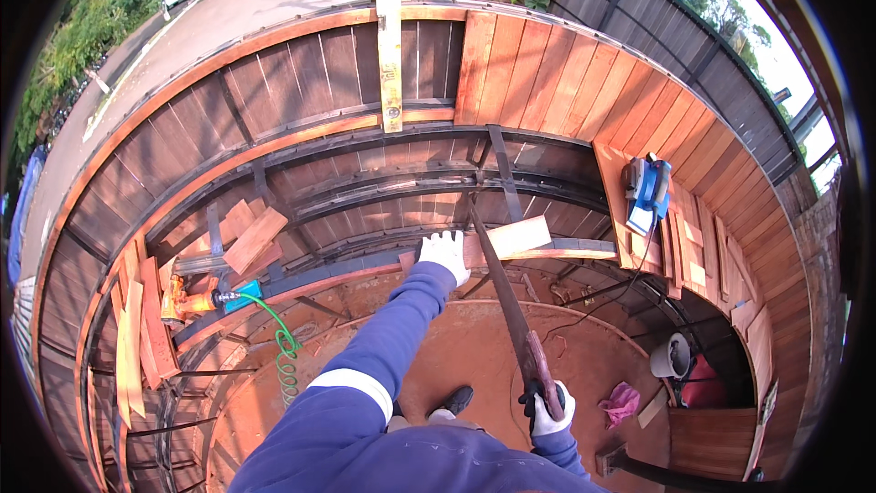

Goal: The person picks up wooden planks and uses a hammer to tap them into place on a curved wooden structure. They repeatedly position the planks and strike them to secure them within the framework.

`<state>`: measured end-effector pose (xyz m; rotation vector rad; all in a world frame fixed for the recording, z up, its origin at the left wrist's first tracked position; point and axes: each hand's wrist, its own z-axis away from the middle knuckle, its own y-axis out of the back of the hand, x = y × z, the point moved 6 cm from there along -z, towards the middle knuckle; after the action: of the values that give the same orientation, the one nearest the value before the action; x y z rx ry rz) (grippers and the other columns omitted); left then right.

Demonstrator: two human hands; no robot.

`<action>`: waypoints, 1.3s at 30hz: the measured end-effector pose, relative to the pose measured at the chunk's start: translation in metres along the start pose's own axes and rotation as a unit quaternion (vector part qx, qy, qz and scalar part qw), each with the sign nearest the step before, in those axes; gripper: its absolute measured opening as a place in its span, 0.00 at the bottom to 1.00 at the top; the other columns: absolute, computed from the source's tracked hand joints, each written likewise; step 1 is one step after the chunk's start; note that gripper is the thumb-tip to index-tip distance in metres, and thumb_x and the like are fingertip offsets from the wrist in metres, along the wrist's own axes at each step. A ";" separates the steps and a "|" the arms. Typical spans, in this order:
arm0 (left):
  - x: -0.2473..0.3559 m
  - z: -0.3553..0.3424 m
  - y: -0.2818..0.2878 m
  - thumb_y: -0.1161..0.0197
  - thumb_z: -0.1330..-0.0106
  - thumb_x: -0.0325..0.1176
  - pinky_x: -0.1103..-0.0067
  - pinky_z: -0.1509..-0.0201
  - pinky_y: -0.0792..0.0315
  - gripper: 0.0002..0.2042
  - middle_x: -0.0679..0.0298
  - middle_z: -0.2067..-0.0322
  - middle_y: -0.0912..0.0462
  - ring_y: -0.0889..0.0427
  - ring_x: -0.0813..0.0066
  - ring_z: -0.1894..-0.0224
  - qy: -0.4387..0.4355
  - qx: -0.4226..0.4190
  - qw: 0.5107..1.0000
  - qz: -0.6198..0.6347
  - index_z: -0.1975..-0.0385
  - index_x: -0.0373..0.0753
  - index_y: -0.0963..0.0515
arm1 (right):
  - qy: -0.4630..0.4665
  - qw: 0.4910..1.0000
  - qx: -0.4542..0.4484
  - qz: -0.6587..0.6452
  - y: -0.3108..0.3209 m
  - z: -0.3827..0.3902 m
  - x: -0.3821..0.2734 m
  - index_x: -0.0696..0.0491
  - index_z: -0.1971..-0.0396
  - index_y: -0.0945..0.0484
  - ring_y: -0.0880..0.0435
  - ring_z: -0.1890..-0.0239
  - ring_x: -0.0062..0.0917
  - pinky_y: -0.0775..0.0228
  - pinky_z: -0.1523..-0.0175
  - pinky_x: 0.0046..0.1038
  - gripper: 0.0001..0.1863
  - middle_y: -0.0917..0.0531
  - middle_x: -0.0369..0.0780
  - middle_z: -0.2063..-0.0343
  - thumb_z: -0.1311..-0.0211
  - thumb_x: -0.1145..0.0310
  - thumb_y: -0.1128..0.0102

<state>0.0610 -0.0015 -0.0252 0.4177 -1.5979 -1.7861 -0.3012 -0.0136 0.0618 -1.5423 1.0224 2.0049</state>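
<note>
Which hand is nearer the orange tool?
The left hand, resting on a board right of the orange tool; the right hand, holding the saw, is farther right and lower in view.

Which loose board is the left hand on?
The pale board crossed by the saw, under the left hand; the other loose boards lie untouched farther left and right.

A blue top (447, 466) is continuing into long blue sleeves (401, 329) — a broad white band (359, 387) is circling the left one. White gloves (442, 249) are covering the left hand (444, 258) and the right hand (553, 412), with dark patches (527, 399) showing along their edges — and a dark, round-toed shoe (456, 400) is showing below.
</note>
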 end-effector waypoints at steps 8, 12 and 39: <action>0.016 -0.001 0.003 0.33 0.43 0.50 0.60 0.32 0.36 0.39 0.52 0.41 0.26 0.28 0.54 0.36 -0.009 0.002 1.000 -0.010 0.33 0.38 0.36 | 0.039 0.999 -0.004 -0.019 -0.054 -0.097 0.012 0.55 0.61 0.22 0.27 0.80 0.12 0.36 0.75 0.19 0.04 0.21 0.32 0.79 0.33 0.74 0.40; 0.008 0.003 -0.004 0.33 0.43 0.51 0.61 0.33 0.35 0.38 0.53 0.42 0.25 0.27 0.55 0.37 0.010 -0.025 1.000 0.005 0.34 0.39 0.35 | 0.000 1.000 0.002 -0.015 -0.039 -0.032 0.010 0.57 0.60 0.21 0.26 0.80 0.12 0.34 0.74 0.19 0.06 0.19 0.33 0.78 0.35 0.74 0.40; 0.008 0.001 0.006 0.32 0.45 0.52 0.65 0.34 0.31 0.39 0.53 0.42 0.24 0.24 0.58 0.39 0.042 0.036 0.997 -0.045 0.35 0.38 0.32 | 0.022 0.998 -0.053 -0.014 -0.027 -0.046 0.004 0.57 0.63 0.20 0.18 0.76 0.21 0.26 0.67 0.25 0.05 0.18 0.39 0.78 0.39 0.76 0.37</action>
<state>0.0559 -0.0061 -0.0171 0.5998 -1.6112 -1.7576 -0.2537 -0.0315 0.0443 -1.6530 0.9198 2.0439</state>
